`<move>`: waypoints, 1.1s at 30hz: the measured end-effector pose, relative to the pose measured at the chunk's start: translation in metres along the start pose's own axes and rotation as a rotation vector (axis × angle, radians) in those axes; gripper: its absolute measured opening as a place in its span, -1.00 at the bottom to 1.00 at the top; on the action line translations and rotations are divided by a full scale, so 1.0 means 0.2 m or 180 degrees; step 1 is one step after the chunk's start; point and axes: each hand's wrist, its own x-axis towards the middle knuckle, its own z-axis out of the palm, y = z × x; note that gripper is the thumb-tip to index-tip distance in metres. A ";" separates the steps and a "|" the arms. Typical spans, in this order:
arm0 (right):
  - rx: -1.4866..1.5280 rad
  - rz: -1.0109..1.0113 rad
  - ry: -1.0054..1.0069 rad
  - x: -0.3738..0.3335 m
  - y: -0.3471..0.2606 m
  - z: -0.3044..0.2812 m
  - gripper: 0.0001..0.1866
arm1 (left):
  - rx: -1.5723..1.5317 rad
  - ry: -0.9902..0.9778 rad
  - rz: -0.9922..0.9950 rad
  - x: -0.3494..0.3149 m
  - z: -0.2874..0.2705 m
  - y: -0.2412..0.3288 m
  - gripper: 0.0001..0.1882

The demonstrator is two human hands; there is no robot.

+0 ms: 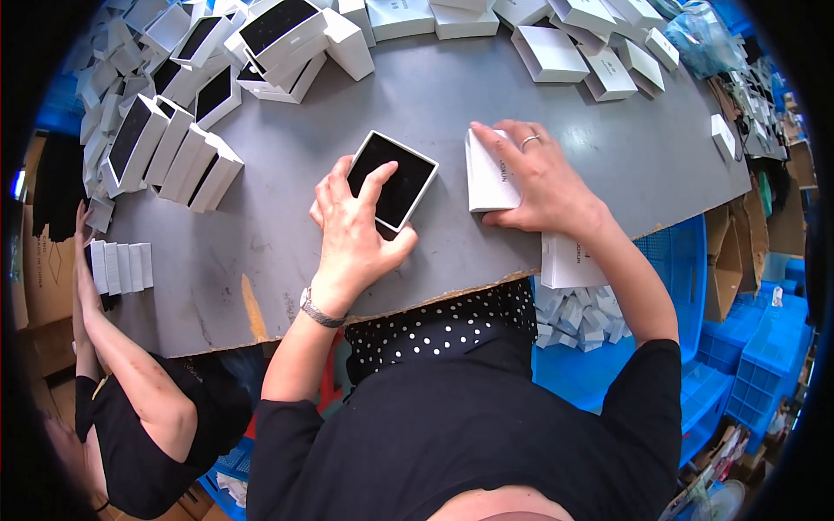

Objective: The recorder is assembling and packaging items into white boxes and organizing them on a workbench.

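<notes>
My left hand [356, 230] grips a small white box base with a black lining [408, 178] just above or on the grey table. Its index finger lies on the black inside, the thumb at the near corner and the other fingers along the left side. To the right, my right hand [547, 178] is closed round a white box lid or sleeve [486, 178], with dark print on its side. The two pieces are apart. Under my right wrist another white box [563, 265] sits at the table's front edge.
Stacked white boxes with black linings [174, 152] stand at the left, and more white boxes [552, 54] line the back of the grey table [261, 234]. A blue crate [573, 365] with small white boxes is below at right. A co-worker's arm [122, 339] reaches in at left.
</notes>
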 end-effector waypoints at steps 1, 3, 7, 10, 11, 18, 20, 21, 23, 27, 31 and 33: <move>0.0033 -0.0101 0.0030 0.01 -0.01 0.00 0.18 | 0.0003 -0.0003 0.0012 -0.01 0.01 0.00 -0.15; -0.0011 -0.0149 0.0189 0.04 -0.08 0.04 0.17 | -0.0356 0.0136 0.0232 -0.05 0.04 0.01 -0.17; -0.0083 -0.0457 0.0420 0.03 -0.05 0.07 0.14 | -0.0644 0.0294 0.0473 -0.02 0.01 -0.02 -0.18; 0.0142 -0.0546 0.0502 0.06 -0.03 0.06 0.14 | -0.0715 0.0150 0.0635 -0.04 0.01 0.00 -0.17; 0.0138 -0.0544 0.0504 0.07 -0.04 0.05 0.14 | -0.0665 0.0086 0.0709 -0.05 0.02 0.02 -0.16; 0.0401 -0.0703 0.0143 0.09 -0.01 0.06 0.20 | -0.1451 -0.0476 0.0920 0.04 0.01 -0.04 -0.05; 0.0363 -0.0890 -0.0057 0.09 0.00 0.04 0.20 | -0.1694 -0.0656 0.0997 0.04 0.01 -0.07 -0.04; 0.0355 -0.0906 -0.0043 0.09 -0.01 0.03 0.20 | -0.1942 -0.0844 0.1073 0.04 0.01 -0.08 -0.04; 0.0379 -0.1106 -0.0211 0.11 -0.06 0.03 0.21 | -0.1790 -0.0874 0.1058 0.03 0.00 -0.06 0.03; 0.0221 -0.0817 -0.0099 0.09 -0.10 0.07 0.19 | -0.2060 -0.0273 0.0638 0.01 0.04 0.01 0.19; 0.0234 -0.0683 0.0063 0.12 -0.18 0.11 0.14 | -0.3209 0.0245 -0.0156 0.06 0.20 0.14 0.01; 0.0187 -0.0742 -0.0019 0.15 -0.20 0.10 0.11 | -0.2898 0.0219 -0.0099 0.07 0.23 0.20 0.00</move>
